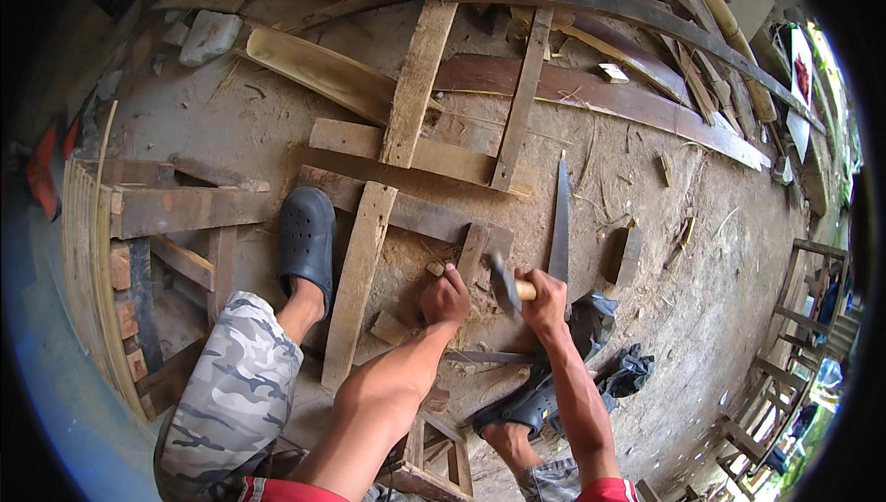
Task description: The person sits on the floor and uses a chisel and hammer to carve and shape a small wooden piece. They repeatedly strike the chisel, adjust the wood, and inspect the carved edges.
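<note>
My right hand (543,301) grips the short wooden handle of a hammer (504,286). Its dark metal head is slightly blurred, beside the end of a short wood piece (473,248). Just left of that piece, my left hand (445,299) is closed, fingertips pressed together; what they pinch, if anything, is too small to tell. A small wood chunk (435,268) shows at its fingertips. The short piece meets a longer board (415,214) lying crosswise, and a pale plank (358,285) crosses that board's left part. A handsaw blade (560,225) lies on the ground beyond my right hand.
My clog-shod foot (307,230) is left of the pale plank. A wooden frame (180,211) stands at the left. Long boards (591,96) and scrap timber pile up at the back. A wood block (624,255) and black plastic (628,370) lie at the right.
</note>
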Demonstrator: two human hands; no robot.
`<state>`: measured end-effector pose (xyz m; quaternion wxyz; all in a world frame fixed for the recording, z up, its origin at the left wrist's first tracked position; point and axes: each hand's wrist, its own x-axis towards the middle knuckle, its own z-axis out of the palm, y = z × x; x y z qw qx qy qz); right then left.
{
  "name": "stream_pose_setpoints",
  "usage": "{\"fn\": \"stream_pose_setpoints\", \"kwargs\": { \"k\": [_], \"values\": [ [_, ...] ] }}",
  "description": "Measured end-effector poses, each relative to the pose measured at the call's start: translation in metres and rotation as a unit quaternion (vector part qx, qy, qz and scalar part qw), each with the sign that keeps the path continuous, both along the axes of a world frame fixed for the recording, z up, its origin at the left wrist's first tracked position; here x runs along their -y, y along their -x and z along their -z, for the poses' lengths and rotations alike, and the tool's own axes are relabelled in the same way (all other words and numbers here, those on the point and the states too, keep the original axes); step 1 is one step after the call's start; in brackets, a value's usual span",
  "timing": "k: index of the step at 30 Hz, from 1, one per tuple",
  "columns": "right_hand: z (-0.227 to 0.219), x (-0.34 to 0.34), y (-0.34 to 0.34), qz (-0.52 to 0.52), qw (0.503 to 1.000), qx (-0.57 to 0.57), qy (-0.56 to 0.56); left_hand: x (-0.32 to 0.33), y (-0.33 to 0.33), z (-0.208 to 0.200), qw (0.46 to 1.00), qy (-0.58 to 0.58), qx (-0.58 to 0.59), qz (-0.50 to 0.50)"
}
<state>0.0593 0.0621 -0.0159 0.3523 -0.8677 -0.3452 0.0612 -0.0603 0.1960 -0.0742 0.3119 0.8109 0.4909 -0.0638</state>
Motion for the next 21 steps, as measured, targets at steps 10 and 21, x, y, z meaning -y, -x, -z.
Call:
{"fn": "stream_pose_setpoints", "kwargs": {
  "k": [10, 21],
  "values": [
    [0.005, 0.002, 0.008, -0.029, 0.998, 0.027, -0.043, -0.002, -0.001, -0.007, 1.000, 0.024, 0.001, -0.008],
    [-0.003, 0.001, -0.003, -0.103, 0.993, 0.009, -0.051, 0.001, 0.000, 0.005, 0.999, -0.020, 0.025, 0.007]
  ]
}}
